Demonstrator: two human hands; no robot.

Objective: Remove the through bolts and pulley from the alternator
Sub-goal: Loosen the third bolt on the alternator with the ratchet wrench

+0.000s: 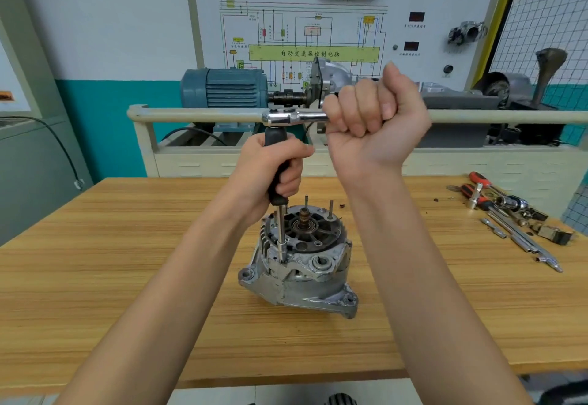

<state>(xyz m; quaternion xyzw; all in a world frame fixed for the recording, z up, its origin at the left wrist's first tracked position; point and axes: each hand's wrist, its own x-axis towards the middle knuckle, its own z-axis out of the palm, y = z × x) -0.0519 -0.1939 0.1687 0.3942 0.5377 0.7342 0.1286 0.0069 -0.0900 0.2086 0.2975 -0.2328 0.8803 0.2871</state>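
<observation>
Head view. Both forearms are seen nearest the lens, reaching from 6 o'clock up toward frame centre. Left hand: fingers curled round the black grip of a long socket driver, held upright. Right hand: fingers fisted round the handle of a chrome ratchet, which is seated crosswise on top of the driver, at about 12 o'clock from the alternator.

Alternator is stood on end on the wooden worktop, just below frame centre, rear face up. Shaft end and bearing are exposed in the middle; thin studs are seen standing at its far rim. Driver's socket tip is set on a fastener at the housing's 9 o'clock edge, judged to be a through bolt. Pulley is not seen; presumably underneath.

Handling, as judged: cast housing heavy and rigid, standing unclamped, so it could be twisted or tipped under ratchet torque. A hold on the ribbed body or a mounting ear would be safest; the studs and the shaft end are best avoided. Driver must be kept square or the socket may slip off.

Loose tools, red-handled drivers, sockets and extensions, are scattered at 3 o'clock, well apart. A training board with a blue motor is stood behind at 12 o'clock.
</observation>
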